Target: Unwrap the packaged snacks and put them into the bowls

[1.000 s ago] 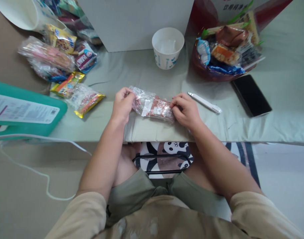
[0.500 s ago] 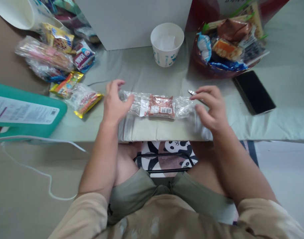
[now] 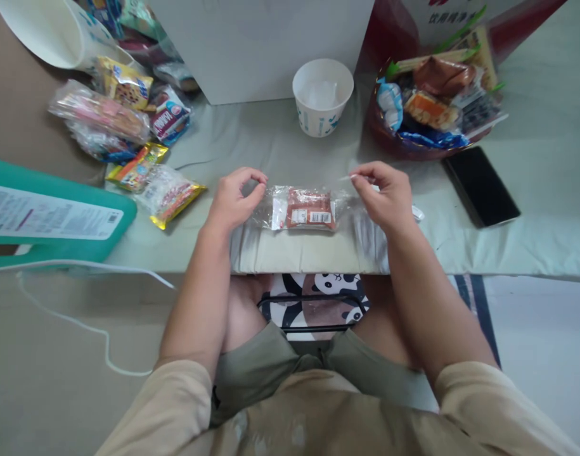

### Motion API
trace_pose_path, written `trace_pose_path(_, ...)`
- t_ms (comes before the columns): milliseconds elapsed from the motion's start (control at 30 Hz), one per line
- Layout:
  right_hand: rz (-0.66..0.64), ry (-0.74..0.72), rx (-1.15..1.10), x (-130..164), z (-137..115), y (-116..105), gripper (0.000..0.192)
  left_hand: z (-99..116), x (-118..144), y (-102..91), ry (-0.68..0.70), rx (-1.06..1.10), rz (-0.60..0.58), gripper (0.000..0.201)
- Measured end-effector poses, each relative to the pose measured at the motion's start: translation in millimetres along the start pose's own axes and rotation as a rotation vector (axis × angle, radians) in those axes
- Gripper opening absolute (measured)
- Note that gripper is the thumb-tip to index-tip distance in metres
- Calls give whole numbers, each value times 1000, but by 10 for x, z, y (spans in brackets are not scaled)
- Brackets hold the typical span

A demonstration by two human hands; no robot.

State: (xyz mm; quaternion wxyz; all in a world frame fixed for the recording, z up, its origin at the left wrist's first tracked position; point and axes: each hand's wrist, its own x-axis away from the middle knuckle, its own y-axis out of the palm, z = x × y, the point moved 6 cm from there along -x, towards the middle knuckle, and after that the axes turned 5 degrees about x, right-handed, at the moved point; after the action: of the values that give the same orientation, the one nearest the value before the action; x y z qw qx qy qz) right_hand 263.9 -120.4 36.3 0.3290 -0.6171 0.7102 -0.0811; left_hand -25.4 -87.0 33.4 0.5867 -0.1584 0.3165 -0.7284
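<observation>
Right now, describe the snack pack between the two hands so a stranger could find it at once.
Start at the pale green cloth over the table, then go to its near edge below the white paper cup. There the clear-wrapped snack pack lies flat between the left hand and right hand. Unlike the snacks piled at far left, it lies alone, reddish-brown with a white barcode label.

Bare cloth lies open between the snack packet and paper cup.

One head-worn view looks steeply down, close over the table edge.
</observation>
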Motion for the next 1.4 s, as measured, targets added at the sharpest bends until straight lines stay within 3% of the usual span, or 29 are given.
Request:
trace_pose_path(133,119,117,-41,-234,213,57,21,42,-28,64,34,33,-61,24)
trace_pose_path(200,276,133,17,-265,242,-42,18,41,-42,93,59,13,-70,20)
trace_pose_path(267,489,107,121,-213,150,-210,15,-50,-78,71,-10,-2,19,10)
trace_pose_path(333,582,30,191,-133,-44,-308,13,-193,-112,0,-136,17,168,7)
trace_pose_path(400,395,-72,202,-107,-262,-226,15,-288,-108,-123,-231,22,359,8)
trace_pose_path(467,-5,-143,222,-75,-430,27,25,-243,-64,-250,-225,-30,517,15)
trace_pose_path(533,-387,-127,305,17,-477,277,45,-61,-19,-292,-124,-111,526,16)
trace_pose_path(567,-514,-92,359,61,-462,351,56,53,-1,-261,-59,-146,462,12)
trace_pose_path(633,-626,-6,445,104,-402,393,73,253,43,-126,42,-214,272,8)
trace_pose_path(767,-612,52,478,84,-354,299,78,359,118,133,57,-306,-29,20)
trace_pose_path(867,-609,65,531,72,-367,200,39,314,115,147,62,-301,-123,16)
trace_pose_path(933,-624,50,522,76,-414,136,10,322,111,69,90,-267,-123,8)
trace_pose_path(1033,-801,-51,287,152,-550,122,12,411,151,-70,124,-147,-129,15)
trace_pose_path(1133,-1110,-5,-42,296,-605,175,27,481,233,-89,64,-18,-292,21)
trace_pose_path(1167,-1136,36,-88,305,-589,192,35,471,263,-67,5,1,-368,25)
trace_pose_path(1233,-985,79,-11,218,-516,217,42,406,324,-3,-153,-4,-514,37)
trace_pose_path(1333,-564,24,237,56,-487,235,26,310,415,117,-368,-62,-719,48)
trace_pose_path(1400,-491,-51,297,77,-537,353,19,310,418,167,-407,-112,-756,45)
